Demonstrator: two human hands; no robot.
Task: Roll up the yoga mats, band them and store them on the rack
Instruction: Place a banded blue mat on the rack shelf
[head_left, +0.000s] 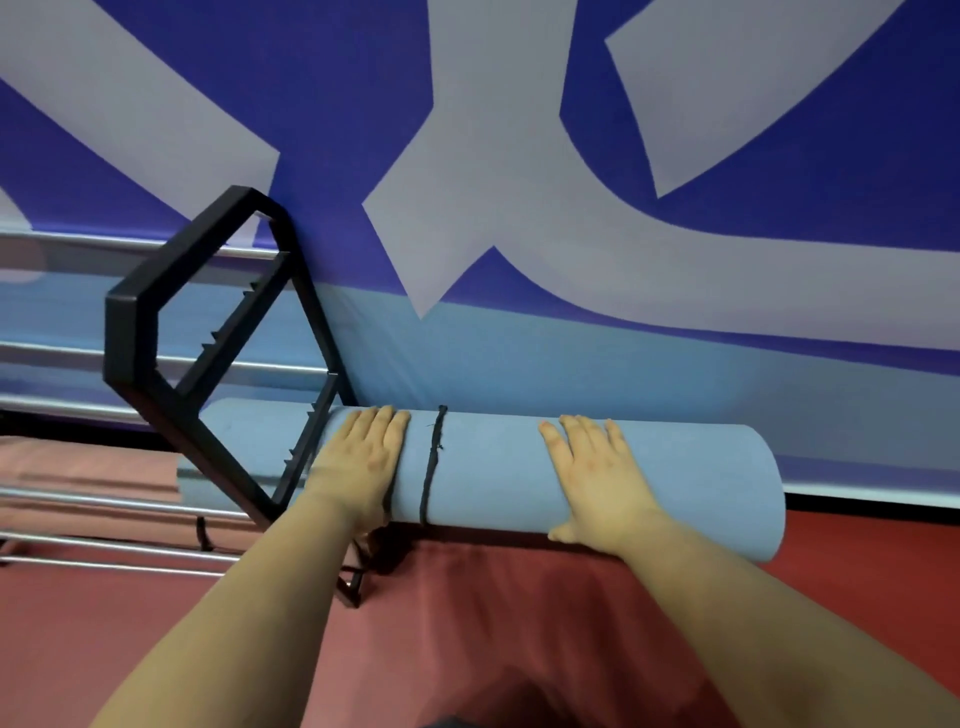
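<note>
Resting flat with straight fingers, the left hand (363, 457) and right hand (597, 478) press the blue mat (493, 467), already rolled and tied with a dark band (431, 467). One end lies inside the black rack (130, 332); pushing it fully in seems left. A pink mat (88, 467) lies lower in the rack.

- Rolled yoga mat (493, 467): plain light blue, no print.
- Band (432, 465) around it: dark, near black.
- Rack (135, 332) frame: matte black; rails (104, 545) silvery metal.
- Wall banner (519, 156): deep blue-violet with broad pale grey strokes (lower strip sky blue).
- Floor (857, 561): dull red.
- Second mat (78, 467) on rack: salmon pink.
</note>
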